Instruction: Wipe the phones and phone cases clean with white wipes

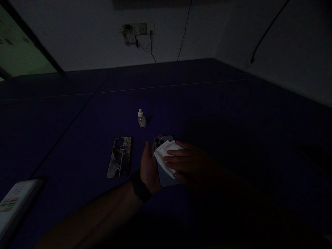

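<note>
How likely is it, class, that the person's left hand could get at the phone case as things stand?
Probably not straight away: the left hand is supporting the phone. Otherwise, nothing visible blocks its way to the phone case.

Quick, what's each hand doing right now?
Left hand: holding the phone, cupped around its side.
Right hand: open, fingers laid over the cloth on the phone's back.

One head camera looks forward, down at the fingers (180, 159)
</note>
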The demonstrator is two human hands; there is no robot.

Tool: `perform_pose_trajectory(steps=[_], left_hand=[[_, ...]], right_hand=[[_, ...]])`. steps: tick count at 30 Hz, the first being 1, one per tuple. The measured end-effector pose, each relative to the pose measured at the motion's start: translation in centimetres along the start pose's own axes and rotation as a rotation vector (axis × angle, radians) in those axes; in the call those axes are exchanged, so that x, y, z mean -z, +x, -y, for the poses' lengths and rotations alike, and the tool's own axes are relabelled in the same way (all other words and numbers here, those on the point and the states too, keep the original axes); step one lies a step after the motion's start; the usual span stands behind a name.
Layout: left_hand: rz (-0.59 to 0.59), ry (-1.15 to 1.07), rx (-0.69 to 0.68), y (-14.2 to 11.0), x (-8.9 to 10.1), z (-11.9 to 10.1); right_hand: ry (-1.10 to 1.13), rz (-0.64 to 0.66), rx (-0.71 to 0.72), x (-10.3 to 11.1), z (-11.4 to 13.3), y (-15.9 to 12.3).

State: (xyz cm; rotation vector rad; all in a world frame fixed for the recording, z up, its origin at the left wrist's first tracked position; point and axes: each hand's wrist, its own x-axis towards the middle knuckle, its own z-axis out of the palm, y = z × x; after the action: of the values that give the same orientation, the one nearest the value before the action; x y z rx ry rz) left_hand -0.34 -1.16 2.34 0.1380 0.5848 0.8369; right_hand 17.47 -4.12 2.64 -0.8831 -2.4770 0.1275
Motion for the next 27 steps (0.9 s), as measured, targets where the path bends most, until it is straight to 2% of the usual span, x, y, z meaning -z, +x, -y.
perform_pose_trajectory(steps=[3, 6, 8, 11, 14, 18, 21, 24, 27], left_hand=[[0.011, -0.006, 0.001, 0.11, 0.03, 0.02], [0.046, 0.002, -0.011, 0.07, -0.15, 0.05], [0.053, 0.006, -0.012, 0.06, -0.21, 0.03], [0.032, -0.013, 0.008, 0.24, -0.06, -0.05], [0.002, -0.037, 0.009, 0.45, 0.08, -0.08], [0.046, -0.026, -0.001, 0.26, -0.13, -0.01], [0.049, -0.024, -0.003, 0.11, -0.14, 0.04], [0.045, -0.030, 0.023, 0.27, 0.15, 0.05], [0.031, -0.048, 0.010, 0.41, 0.18, 0.02]], right_hand=[[-0.012, 0.014, -0.019, -0.39, 0.08, 0.09], [-0.038, -0.052, -0.079, -0.11, -0.19, -0.10], [-0.029, -0.083, -0.065, 0.12, -0.27, -0.24], [0.006, -0.015, -0.005, -0.08, -0.02, -0.14], [-0.007, 0.048, -0.016, -0.57, 0.22, 0.10], [-0.061, -0.064, -0.117, -0.21, -0.16, -0.08], [-0.054, -0.123, -0.089, 0.23, -0.44, -0.36], [-0.012, -0.058, -0.015, -0.14, -0.28, -0.31], [-0.021, 0.004, -0.021, -0.70, -0.05, -0.11]])
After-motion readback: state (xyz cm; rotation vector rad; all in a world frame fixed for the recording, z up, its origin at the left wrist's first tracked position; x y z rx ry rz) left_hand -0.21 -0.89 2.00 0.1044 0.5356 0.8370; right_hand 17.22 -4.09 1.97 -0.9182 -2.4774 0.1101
